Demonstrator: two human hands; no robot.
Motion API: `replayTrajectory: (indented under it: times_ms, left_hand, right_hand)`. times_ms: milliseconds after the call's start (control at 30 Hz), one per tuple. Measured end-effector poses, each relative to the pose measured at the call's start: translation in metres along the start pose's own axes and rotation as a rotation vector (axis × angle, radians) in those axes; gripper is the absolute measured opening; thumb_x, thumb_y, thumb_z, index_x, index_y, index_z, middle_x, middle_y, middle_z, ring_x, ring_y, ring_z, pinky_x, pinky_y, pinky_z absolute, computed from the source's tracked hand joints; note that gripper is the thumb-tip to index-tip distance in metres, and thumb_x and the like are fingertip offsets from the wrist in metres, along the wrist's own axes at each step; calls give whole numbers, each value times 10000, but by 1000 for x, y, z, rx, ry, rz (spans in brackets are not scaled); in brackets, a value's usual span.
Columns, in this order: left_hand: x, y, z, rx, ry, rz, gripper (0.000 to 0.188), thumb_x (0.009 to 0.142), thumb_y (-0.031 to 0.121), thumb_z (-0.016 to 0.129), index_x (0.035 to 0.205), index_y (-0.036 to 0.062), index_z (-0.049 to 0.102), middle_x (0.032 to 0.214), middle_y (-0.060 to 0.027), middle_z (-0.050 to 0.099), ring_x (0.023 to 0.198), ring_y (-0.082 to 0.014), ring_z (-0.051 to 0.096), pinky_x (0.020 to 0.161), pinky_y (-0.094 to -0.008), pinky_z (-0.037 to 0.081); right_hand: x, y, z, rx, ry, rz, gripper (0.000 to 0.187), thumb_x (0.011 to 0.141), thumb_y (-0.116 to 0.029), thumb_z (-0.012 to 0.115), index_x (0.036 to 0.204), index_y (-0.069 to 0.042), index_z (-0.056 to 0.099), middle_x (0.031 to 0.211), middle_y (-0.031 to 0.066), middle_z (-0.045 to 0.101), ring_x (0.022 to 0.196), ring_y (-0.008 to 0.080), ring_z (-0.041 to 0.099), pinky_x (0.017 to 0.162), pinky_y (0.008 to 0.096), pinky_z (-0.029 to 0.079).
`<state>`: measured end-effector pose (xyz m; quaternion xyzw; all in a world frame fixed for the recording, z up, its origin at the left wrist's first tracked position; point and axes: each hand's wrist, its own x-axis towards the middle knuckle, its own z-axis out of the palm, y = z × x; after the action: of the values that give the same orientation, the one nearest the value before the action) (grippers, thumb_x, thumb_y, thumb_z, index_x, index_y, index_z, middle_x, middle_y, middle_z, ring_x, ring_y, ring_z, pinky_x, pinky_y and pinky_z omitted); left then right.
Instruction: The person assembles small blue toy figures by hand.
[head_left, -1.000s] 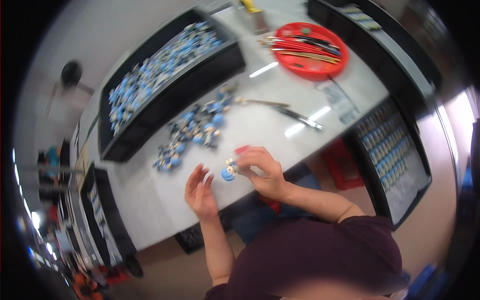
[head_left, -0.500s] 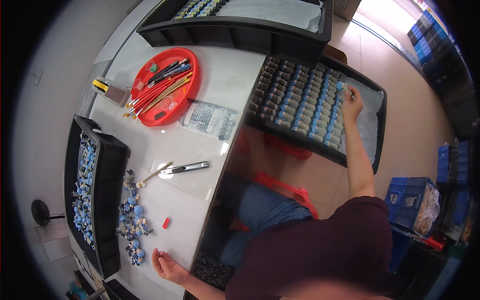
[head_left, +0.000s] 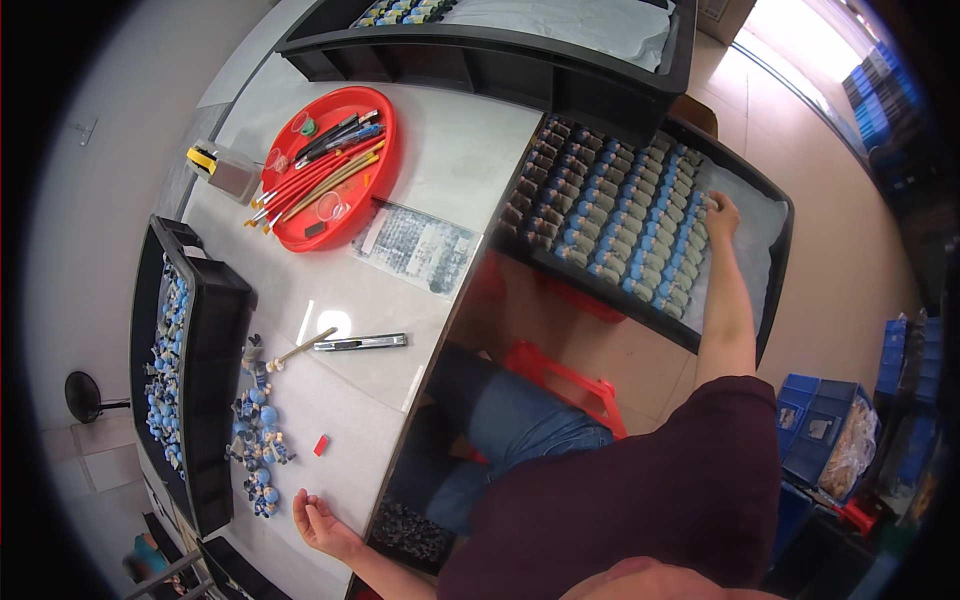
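Two bare hands, well apart. Right hand (head_left: 724, 218) inside the low black plastic tray (head_left: 625, 308) of small blue-and-grey figurines in slanting rows; fingertips together at a small blue-and-grey figurine (head_left: 702, 203) by the tray's outermost right-hand row. Cannot tell if they clamp it. White liner sheet (head_left: 757, 235) shows between that row and the tray's right wall; tall-sided black plastic bin (head_left: 500, 80) bounds the tray's upper edge, white tabletop (head_left: 440, 140) the left. Fingered figurine mostly covered, so its heading and long axis unreadable; row neighbours lie blue end left, grey end toward the tray's right wall. Left hand (head_left: 328, 530) far left of the tray, fingers loosely curled, holding nothing, near a small red block (head_left: 321, 445).
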<state>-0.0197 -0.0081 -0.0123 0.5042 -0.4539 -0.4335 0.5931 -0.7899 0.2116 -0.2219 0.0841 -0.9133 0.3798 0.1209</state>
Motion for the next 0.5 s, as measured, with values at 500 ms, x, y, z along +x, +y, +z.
replayTrajectory:
  times_ms: [500]
  left_hand:
    - [-4,18,19,154,71,-46,189,772,-36,573,960,-39,597,927,-81,620,808,-124,582,754,-230,464]
  right_hand:
    - [20,11,8,-539,-107,-253,645,798,-542,474,1177,-20,479,1112,184,544,1049,333,501,887,399,394]
